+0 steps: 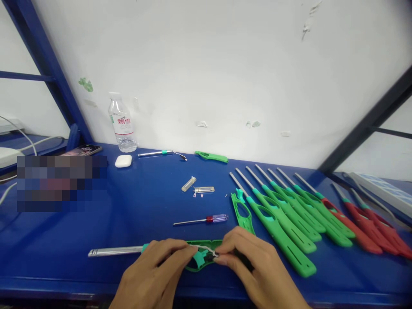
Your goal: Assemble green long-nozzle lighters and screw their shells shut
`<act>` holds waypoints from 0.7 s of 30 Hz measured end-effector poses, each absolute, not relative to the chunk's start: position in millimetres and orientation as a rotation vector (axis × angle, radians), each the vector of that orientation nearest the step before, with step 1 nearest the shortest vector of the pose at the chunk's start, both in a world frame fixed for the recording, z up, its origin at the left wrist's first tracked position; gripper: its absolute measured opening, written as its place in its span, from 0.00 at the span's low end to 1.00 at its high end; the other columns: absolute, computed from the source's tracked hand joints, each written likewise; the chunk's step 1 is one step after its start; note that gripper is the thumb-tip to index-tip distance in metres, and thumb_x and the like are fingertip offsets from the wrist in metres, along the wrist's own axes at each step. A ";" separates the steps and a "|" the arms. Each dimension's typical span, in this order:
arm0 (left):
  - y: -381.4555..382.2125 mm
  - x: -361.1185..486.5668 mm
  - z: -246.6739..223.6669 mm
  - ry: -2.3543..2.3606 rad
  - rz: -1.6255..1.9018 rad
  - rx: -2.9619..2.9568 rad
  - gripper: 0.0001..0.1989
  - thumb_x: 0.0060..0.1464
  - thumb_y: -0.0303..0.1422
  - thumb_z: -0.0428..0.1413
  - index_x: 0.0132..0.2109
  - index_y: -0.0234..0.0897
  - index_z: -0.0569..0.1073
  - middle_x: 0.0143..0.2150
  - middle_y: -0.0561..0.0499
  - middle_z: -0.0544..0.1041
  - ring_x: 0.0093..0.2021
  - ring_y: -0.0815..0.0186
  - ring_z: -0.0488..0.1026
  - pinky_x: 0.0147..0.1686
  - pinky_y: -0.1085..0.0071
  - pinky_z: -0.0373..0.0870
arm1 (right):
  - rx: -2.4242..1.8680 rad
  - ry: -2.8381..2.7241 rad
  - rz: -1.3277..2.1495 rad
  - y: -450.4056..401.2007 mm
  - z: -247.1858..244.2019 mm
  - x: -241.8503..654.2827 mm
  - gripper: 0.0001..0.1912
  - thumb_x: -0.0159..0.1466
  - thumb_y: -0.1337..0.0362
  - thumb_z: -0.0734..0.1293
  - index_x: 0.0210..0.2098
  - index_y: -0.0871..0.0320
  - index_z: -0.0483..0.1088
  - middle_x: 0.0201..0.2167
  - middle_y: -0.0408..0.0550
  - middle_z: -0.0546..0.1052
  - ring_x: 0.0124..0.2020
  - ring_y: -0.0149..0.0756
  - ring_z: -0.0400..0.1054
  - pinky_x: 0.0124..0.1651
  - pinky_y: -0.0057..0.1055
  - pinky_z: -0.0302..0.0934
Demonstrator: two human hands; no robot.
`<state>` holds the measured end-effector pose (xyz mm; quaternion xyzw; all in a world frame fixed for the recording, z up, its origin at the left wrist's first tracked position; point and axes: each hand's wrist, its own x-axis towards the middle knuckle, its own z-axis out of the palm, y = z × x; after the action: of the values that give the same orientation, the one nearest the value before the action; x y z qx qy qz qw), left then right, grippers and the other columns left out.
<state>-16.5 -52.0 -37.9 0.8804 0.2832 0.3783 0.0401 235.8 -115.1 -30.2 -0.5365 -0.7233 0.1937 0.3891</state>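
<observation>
A long-necked lighter point(116, 250) lies opened near the table's front edge, its metal tube pointing left. My left hand point(154, 268) grips it where the tube meets the green half-shell point(209, 243). Inside the shell sit a teal trigger point(200, 259) and a small black igniter point(210, 257) with a white wire point(203, 247). My right hand point(254, 262) is closed, thumb and fingertips pinching the igniter's right end by the wire. The fingers of my left hand partly cover the shell. A screwdriver point(201, 220) with a purple and red handle lies just beyond my hands.
Assembled green lighters point(283, 229) and red lighters point(363, 227) line the right side. Near them is a loose green shell half point(242, 214). Clear fuel tanks point(204, 189), a spare tube point(154, 153), another green shell point(211, 157), a water bottle point(122, 126) and a white case point(123, 161) stand farther back.
</observation>
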 end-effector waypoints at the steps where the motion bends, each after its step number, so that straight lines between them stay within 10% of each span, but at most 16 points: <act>1: -51.6 -16.4 -38.2 0.863 1.148 2.694 0.16 0.75 0.29 0.51 0.55 0.48 0.83 0.48 0.53 0.88 0.43 0.66 0.88 0.46 0.75 0.85 | -1.359 -1.835 0.497 -115.1 -29.8 235.9 0.07 0.77 0.68 0.69 0.42 0.50 0.76 0.39 0.39 0.80 0.39 0.33 0.77 0.44 0.26 0.67; 21: -49.7 -8.1 -56.4 0.755 1.186 2.610 0.23 0.70 0.16 0.50 0.58 0.47 0.78 0.50 0.56 0.84 0.46 0.74 0.84 0.48 0.80 0.79 | -1.261 -1.754 0.591 -113.7 -26.2 233.3 0.09 0.72 0.71 0.75 0.38 0.51 0.76 0.36 0.35 0.80 0.36 0.29 0.76 0.42 0.21 0.66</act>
<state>-8.1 -49.7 -56.4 0.8769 0.2538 0.3985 0.0884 233.3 -113.7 -26.2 -0.5069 -0.7047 0.2376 0.4358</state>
